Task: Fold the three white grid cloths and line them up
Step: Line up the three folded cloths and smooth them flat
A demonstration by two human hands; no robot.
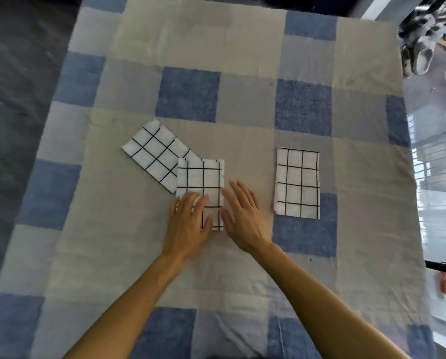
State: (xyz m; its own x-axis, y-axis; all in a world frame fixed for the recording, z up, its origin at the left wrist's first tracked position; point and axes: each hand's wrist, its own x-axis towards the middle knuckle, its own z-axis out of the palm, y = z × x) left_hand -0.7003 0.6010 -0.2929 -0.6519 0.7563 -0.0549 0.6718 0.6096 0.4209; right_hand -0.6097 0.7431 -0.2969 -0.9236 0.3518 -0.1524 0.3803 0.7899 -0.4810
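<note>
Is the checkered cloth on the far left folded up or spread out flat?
Folded. The left cloth is a small tidy rectangle like the other two, lying tilted, its lower corner tucked under the middle cloth.

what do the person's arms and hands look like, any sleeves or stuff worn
Both arms are bare from the bottom of the frame to the wrist, with no sleeves showing. The left hand and right hand are bare too: no gloves, watch, bracelets or rings visible. Nails look short and unpainted.
</note>
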